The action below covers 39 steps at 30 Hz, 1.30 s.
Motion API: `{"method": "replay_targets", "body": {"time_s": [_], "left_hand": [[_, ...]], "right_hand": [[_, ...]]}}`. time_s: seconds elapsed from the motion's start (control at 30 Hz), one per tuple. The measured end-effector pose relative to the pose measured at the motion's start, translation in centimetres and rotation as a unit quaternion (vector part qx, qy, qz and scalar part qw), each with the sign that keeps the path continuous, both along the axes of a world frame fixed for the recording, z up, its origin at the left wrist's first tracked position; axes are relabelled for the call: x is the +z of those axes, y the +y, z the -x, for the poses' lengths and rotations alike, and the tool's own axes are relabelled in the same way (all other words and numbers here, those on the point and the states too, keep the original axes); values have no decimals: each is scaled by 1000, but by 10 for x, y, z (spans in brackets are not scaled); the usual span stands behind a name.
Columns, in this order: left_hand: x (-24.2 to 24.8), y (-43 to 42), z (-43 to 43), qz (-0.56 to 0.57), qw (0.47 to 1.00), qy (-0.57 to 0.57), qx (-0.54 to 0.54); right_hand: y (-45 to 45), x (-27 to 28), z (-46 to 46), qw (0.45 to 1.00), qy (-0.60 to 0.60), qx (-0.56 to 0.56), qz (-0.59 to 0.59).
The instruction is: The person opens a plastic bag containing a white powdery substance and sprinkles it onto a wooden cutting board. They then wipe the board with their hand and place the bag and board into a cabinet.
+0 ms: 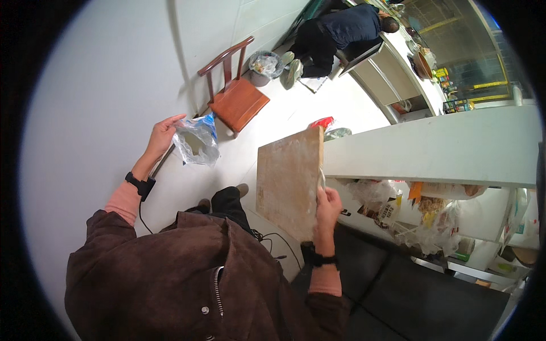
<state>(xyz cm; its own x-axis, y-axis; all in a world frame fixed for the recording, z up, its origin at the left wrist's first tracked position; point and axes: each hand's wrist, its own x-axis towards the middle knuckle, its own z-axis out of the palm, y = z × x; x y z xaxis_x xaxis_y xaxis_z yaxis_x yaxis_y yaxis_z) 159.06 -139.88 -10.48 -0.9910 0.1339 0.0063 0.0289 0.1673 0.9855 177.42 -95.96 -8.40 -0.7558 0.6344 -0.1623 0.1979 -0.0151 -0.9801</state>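
My left hand (164,134) grips the edge of a clear plastic bag (198,143) with blue print, whose mouth gapes upward. Something pale and greenish shows inside, too unclear to name. On the other side, my right hand (327,206) holds a wooden board (288,183) by its right edge. The board is tilted on edge, its broad face turned to the left and marked with whitish smears. A thin strand or a utensil runs along the edge beside my right fingers; I cannot tell which.
A wooden chair (239,102) stands by the wall, with a lined trash bin (264,68) behind it. A person (341,34) bends at the kitchen counter near an open cabinet door (362,57). Red and clear bags (335,128) lie beyond the board. Plastic bags (439,226) fill shelves on the right.
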Motion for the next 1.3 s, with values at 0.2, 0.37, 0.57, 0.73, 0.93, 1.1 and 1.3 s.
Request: {"method": "replay_targets", "body": {"time_s": [0.2,0.37,0.57,0.73,0.93,1.1,1.3], "left_hand": [[18,33,72,-9,1000,5,26],[27,57,109,44,998,-14,37],[27,105,201,-12,998,-57,-37],[33,158,286,2,994,-83,-75],[45,239,387,42,984,-20,-170],[52,321,471,12,975,42,-218],[74,411,543,70,963,-43,-256]], "right_hand": [[6,0,155,997,13,-20,70],[25,8,230,986,43,-78,143],[76,18,315,978,32,-126,162],[117,37,371,972,62,-143,175],[165,65,418,947,94,-259,165],[197,69,465,930,128,-306,158],[254,64,501,893,132,-379,202]]}}
